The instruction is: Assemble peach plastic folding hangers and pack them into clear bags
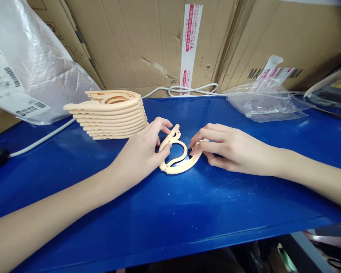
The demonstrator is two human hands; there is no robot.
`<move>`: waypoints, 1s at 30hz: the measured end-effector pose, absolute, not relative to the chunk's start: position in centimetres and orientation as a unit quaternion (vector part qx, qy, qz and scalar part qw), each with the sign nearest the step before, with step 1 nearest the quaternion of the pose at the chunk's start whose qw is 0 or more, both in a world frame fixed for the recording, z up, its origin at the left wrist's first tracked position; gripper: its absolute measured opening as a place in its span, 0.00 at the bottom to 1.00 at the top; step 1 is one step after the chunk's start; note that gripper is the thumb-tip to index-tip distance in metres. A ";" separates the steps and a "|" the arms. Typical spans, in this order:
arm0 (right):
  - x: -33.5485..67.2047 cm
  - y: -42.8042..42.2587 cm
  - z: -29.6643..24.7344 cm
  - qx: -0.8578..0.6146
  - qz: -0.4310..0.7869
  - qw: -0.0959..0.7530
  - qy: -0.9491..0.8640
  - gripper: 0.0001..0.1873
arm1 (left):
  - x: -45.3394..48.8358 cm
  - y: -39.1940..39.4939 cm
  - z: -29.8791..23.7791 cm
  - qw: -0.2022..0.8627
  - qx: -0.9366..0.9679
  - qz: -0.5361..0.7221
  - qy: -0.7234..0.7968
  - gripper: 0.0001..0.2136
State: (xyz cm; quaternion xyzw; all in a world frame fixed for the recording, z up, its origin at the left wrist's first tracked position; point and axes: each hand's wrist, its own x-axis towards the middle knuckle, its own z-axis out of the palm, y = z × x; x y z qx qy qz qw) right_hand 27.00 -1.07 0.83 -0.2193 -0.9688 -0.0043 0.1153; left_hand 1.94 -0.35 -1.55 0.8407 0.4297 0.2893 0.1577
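A peach-coloured folding plastic hanger lies on the blue table between my hands. My left hand pinches its left arm and hook part between thumb and fingers. My right hand grips the hanger's right arm with its fingertips. Behind my left hand stands a stack of several folded hangers of the same colour.
Cardboard boxes line the back of the table. A grey plastic parcel bag with labels sits at the back left, clear plastic bags at the back right. A white cable runs along the back. The table's front edge is close.
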 end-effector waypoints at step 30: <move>27.6 0.2 0.1 -0.366 0.028 0.192 -0.910 0.12 | 1.9 -0.5 -1.4 0.056 0.913 0.225 0.335 0.15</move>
